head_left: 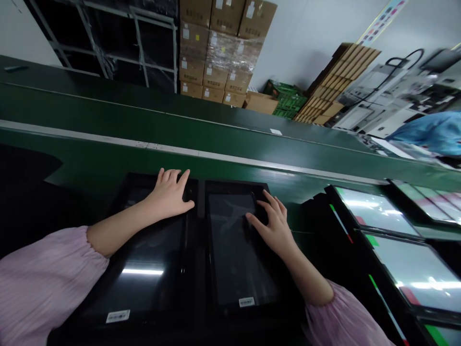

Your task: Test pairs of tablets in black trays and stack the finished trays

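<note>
A black tray (200,230) lies in front of me with two dark, glossy, screen-like panels side by side. My left hand (171,196) is over the top of the left panel (144,274), its fingers spread and holding nothing. On the right panel (234,254), near its upper right edge, rests my right hand (275,226). Its thumb reaches over the dark surface and its fingers are apart along the tray's edge. Each panel has a small white barcode label at its near end. Whether the right fingertips press on the panel is hard to see.
Light-faced screens (414,269) with green and red tabs lie in black trays at right. A green bench (216,127) with a pale rail (201,154) runs across. Behind stand stacked cartons (216,53) and green crates (286,98). A blue-clothed person (432,132) is far right.
</note>
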Demonstrator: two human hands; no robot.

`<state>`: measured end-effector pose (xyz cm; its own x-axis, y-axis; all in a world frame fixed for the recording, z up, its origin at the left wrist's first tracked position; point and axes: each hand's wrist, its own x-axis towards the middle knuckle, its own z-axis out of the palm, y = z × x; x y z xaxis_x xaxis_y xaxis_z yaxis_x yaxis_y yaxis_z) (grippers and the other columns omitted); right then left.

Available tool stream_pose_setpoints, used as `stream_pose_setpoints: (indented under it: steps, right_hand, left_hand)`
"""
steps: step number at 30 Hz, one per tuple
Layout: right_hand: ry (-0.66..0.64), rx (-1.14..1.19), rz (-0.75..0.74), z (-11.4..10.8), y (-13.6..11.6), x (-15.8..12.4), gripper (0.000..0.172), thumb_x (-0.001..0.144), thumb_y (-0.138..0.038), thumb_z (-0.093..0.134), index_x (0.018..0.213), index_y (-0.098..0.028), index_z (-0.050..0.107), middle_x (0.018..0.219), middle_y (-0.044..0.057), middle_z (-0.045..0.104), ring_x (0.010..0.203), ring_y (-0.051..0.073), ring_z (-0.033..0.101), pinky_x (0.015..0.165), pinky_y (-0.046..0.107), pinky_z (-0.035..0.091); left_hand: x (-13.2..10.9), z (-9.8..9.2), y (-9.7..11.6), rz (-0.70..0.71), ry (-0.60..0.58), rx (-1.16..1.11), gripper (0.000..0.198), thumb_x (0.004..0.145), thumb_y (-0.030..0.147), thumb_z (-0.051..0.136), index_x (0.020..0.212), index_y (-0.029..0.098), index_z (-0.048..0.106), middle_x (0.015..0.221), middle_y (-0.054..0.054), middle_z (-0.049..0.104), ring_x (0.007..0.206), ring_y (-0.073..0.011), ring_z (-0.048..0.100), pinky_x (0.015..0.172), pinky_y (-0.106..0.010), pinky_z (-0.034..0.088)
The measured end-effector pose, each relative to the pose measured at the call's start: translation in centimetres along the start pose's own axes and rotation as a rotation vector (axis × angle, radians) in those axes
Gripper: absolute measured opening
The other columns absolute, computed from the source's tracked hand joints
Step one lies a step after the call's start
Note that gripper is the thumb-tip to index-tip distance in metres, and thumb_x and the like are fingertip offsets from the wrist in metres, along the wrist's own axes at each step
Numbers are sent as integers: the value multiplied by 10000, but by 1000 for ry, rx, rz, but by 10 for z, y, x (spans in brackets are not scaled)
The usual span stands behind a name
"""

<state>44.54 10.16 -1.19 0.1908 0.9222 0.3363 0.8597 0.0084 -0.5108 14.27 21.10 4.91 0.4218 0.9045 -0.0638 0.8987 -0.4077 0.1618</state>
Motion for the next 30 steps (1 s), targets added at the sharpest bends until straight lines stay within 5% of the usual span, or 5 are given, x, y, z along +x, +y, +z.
stream_pose_setpoints:
  steps: [15, 19, 22, 25, 30]
  right_hand:
    - [116, 32, 54, -10, -6, -5, 534, 911, -639, 512, 1141, -210, 733, 1484, 147, 535, 1475, 394, 306, 1164, 660, 314]
    - [145, 56, 22, -25, -14, -13, 518, 934, -624, 485, 1146, -225, 738, 1410, 135, 603, 1436, 371, 406, 1142, 625, 376]
    - [116, 86, -52, -40, -23, -28, 468, 953, -584, 505, 1126, -239, 769, 1400, 123, 624, 1419, 362, 442, 1120, 608, 424]
    - [69, 97, -148, -53, -30, -50, 385, 985, -522, 513, 1100, -290, 797, 1481, 81, 573, 1474, 376, 367, 1108, 631, 437]
    - [-83, 94, -237, -60, -30, -72, 271, 989, -436, 563, 1096, -358, 799, 1555, 23, 501, 1505, 401, 302, 1104, 682, 429]
  left_hand:
    - [-2, 4, 8, -1, 141, -74, 759, 831, 422, 507, 1483, 39, 437, 1407, -263, 527, 1385, -424, 409, 1217, -589, 194]
    - [-8, -14, 1, -18, 106, -189, 834, 790, 453, 567, 1516, 81, 393, 1521, -227, 470, 1462, -394, 365, 1237, -571, 219]
    - [-37, -38, -21, -79, 90, -302, 863, 847, 579, 479, 1566, 130, 317, 1607, -197, 373, 1479, -355, 378, 1187, -512, 366]
    - [-90, -50, -49, -240, 225, -476, 922, 772, 661, 564, 1546, 196, 381, 1632, -142, 346, 1512, -356, 320, 1241, -541, 270]
    - [-173, -31, -62, -699, 94, -823, 978, 737, 663, 710, 1579, 421, 274, 1685, -12, 285, 1512, -361, 328, 1223, -590, 302]
